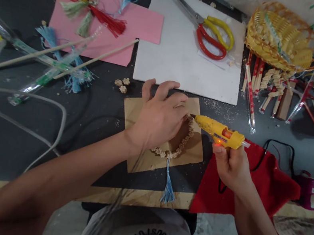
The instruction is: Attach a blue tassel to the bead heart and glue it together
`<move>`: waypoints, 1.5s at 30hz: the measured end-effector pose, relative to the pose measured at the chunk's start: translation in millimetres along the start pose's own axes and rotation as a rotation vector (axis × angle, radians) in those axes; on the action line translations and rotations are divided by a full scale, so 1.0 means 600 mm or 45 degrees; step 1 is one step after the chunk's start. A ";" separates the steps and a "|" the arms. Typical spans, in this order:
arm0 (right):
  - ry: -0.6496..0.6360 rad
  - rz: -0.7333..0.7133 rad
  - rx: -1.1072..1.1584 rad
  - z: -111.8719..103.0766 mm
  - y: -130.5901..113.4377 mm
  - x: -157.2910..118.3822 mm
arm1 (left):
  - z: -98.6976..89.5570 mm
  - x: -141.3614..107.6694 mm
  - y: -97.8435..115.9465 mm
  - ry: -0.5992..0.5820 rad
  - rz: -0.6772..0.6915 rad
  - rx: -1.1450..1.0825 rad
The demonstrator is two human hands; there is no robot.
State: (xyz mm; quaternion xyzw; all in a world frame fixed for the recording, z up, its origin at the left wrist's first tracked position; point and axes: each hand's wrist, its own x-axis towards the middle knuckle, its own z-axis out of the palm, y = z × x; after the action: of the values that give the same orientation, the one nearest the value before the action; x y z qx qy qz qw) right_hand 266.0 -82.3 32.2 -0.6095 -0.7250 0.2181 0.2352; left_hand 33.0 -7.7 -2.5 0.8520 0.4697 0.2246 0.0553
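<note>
A ring of small pale flower-shaped pieces [184,142] lies on a brown card [136,164], and a light blue tassel [168,188] hangs from its near side past the card's edge. My left hand [158,119] bends over the ring's far left part, its index finger and thumb closed at the ring's top; the thumb is mostly hidden. In my right hand [233,167] is a yellow glue gun [221,133] with a lit orange light and a clear glue stick at its back. Its dark nozzle points left, close to the ring and my left fingertips.
Scissors [211,34] with red and yellow handles rest on a white board [162,53]. Loose flower pieces [123,84] sit left of the card. Tassels and sticks lie around pink paper [149,23]. A wicker basket [254,29] stands far right, above red cloth [205,190].
</note>
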 end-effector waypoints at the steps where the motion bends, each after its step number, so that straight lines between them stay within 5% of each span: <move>1: -0.027 0.024 0.036 -0.002 -0.002 0.001 | 0.001 0.000 0.000 0.011 -0.001 0.000; 9: -0.111 0.199 0.265 -0.014 -0.008 -0.003 | 0.005 0.000 -0.002 0.031 0.000 -0.051; 39: -0.132 0.245 0.351 -0.005 0.001 -0.019 | -0.016 0.003 -0.001 -0.150 -0.005 -0.044; 45: -0.107 0.272 0.344 -0.009 0.000 -0.020 | -0.010 0.001 -0.002 -0.074 -0.007 -0.030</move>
State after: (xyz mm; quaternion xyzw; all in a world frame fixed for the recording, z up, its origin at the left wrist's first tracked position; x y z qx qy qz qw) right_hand 270.9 -94.3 35.4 -0.6363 -0.6294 0.3625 0.2599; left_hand 29.5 -7.4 2.6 0.8562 0.4674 0.2050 0.0796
